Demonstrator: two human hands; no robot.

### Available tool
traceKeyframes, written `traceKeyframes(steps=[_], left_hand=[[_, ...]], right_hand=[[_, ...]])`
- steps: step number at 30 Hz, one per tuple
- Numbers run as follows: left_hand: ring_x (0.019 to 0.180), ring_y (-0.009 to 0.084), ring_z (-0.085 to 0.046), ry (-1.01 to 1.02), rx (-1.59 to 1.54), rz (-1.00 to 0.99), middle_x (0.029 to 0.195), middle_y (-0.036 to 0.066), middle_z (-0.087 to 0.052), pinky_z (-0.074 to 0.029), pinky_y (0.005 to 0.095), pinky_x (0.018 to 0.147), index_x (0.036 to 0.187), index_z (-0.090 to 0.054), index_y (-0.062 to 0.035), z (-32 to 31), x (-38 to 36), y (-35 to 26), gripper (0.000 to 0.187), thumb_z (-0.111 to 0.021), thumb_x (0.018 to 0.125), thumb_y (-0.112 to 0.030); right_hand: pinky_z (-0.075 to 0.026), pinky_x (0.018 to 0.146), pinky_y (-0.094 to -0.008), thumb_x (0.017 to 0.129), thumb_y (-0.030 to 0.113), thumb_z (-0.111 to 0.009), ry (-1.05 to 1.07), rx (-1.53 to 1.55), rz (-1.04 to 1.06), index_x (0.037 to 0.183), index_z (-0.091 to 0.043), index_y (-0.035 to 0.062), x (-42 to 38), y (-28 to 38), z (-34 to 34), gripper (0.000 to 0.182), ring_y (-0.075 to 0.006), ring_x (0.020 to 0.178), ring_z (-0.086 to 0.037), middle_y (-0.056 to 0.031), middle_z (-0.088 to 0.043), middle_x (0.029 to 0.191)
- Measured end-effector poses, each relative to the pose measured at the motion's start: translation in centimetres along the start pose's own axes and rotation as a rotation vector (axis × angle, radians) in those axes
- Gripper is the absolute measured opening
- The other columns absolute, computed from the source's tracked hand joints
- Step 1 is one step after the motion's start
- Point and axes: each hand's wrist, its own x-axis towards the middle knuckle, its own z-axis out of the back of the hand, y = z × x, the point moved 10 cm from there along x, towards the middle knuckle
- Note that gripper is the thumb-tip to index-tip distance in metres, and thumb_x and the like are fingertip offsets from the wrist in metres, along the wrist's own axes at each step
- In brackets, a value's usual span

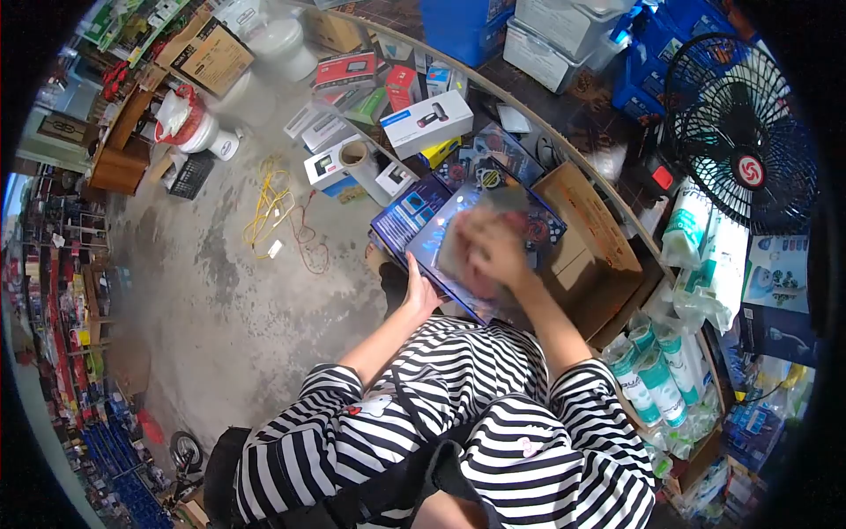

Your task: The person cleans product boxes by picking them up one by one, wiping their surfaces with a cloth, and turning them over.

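Note:
A large flat blue box (427, 247) with printed pictures lies tilted in front of my body. My left hand (421, 289) grips its near left edge, thumb on top. Over the box's upper face is my right hand (495, 251), smeared by motion, its fingers curled. A pinkish blur shows under those fingers; what it is I cannot make out. More boxes with dark blue printing (507, 159) sit just beyond. To the right of my right hand stands an open cardboard carton (586, 234).
A white box with a device picture (427, 123), red boxes (345, 70) and a brown tape roll (354, 154) sit on the glass counter ahead. A black fan (749, 167) stands right, above wrapped green-and-white rolls (656, 379). Yellow cord (269, 207) lies on the concrete floor.

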Motion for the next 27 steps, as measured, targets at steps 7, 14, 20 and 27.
traceKeyframes(steps=[7,14,20,27], left_hand=[[0.127,0.0306,-0.040,0.078,0.196,-0.053,0.141,0.013,-0.040,-0.030,0.0521,0.103,0.145,-0.024,-0.0080,-1.3,-0.9,-1.1,0.115,-0.017,0.068,-0.092],[0.139,0.0336,-0.021,0.292,0.015,-0.046,0.154,0.009,-0.016,-0.025,0.0593,0.106,0.150,-0.005,-0.0273,-3.0,-2.6,-1.0,0.099,-0.024,0.072,-0.085],[0.116,0.0258,-0.054,0.268,0.186,-0.068,0.127,0.010,-0.054,-0.043,0.0434,0.099,0.132,-0.039,-0.0067,0.8,0.7,0.2,0.067,-0.060,0.086,-0.050],[0.103,0.0241,-0.060,0.181,0.257,-0.067,0.113,0.014,-0.059,-0.051,0.0385,0.090,0.114,-0.046,0.0012,-1.3,-2.0,-1.4,0.045,-0.072,0.078,-0.006]], right_hand=[[-0.023,0.108,-0.0562,0.082,0.032,-0.058,-0.239,-0.490,-0.549,0.133,-0.048,0.0155,2.1,-9.3,3.0,0.055,-0.0397,0.133,-0.029,-0.0181,-0.037,0.142],[-0.017,0.111,-0.0541,0.079,0.042,-0.058,0.090,-0.066,0.059,0.131,-0.050,0.0124,1.4,5.9,-3.7,0.061,-0.0404,0.136,-0.025,-0.0201,-0.034,0.143],[-0.027,0.108,-0.0471,0.076,0.035,-0.063,0.045,0.150,-0.189,0.124,-0.056,0.0113,5.8,-4.7,-3.3,0.055,-0.0340,0.127,-0.040,-0.0161,-0.048,0.131],[-0.029,0.106,-0.0484,0.075,0.036,-0.063,-0.136,-0.355,-0.396,0.125,-0.054,0.0118,8.0,-10.4,-0.3,0.057,-0.0373,0.123,-0.041,-0.0177,-0.050,0.126]])
